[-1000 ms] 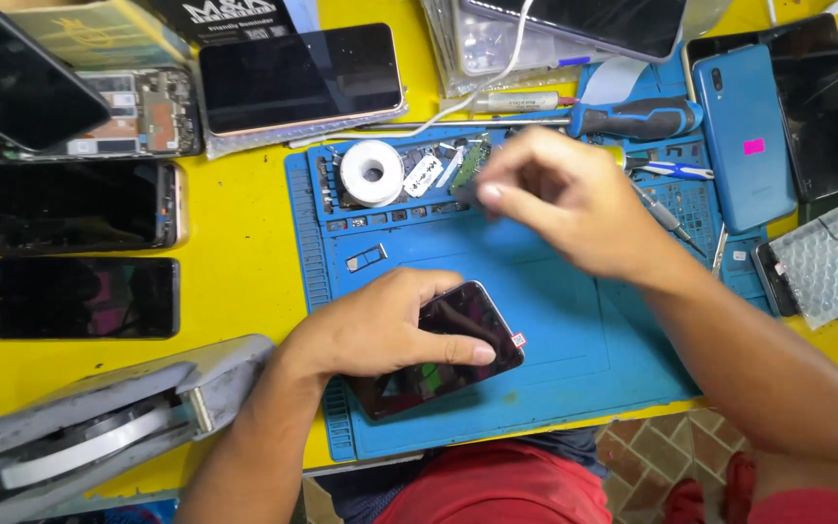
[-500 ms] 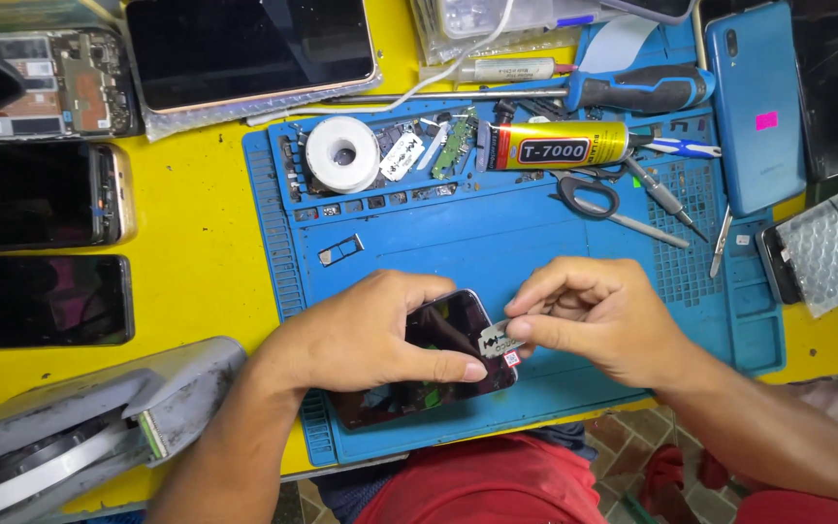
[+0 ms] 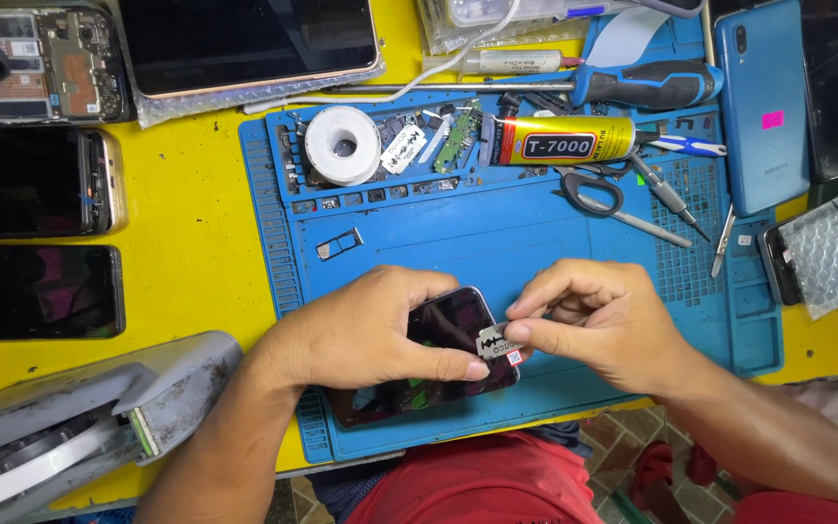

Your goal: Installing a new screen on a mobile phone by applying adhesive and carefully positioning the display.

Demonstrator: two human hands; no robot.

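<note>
A dark smartphone (image 3: 438,330) lies screen up on the blue work mat (image 3: 497,233), near its front edge. My left hand (image 3: 361,330) lies over the phone and clamps it, thumb along its right edge. My right hand (image 3: 598,325) pinches a small razor blade (image 3: 499,342) between thumb and forefinger. The blade's edge rests against the phone's right side, beside my left thumb. Most of the phone's left half is hidden under my left hand.
On the mat's far side lie a white tape roll (image 3: 343,146), a yellow glue tube (image 3: 560,141), scissors (image 3: 603,194), tweezers and a screwdriver (image 3: 632,85). Several other phones (image 3: 36,291) lie on the yellow table. A grey machine (image 3: 70,427) sits at front left.
My right hand came back from the mat's far tray with the razor blade and brought it down to the phone's right edge. My left hand stayed on the phone.
</note>
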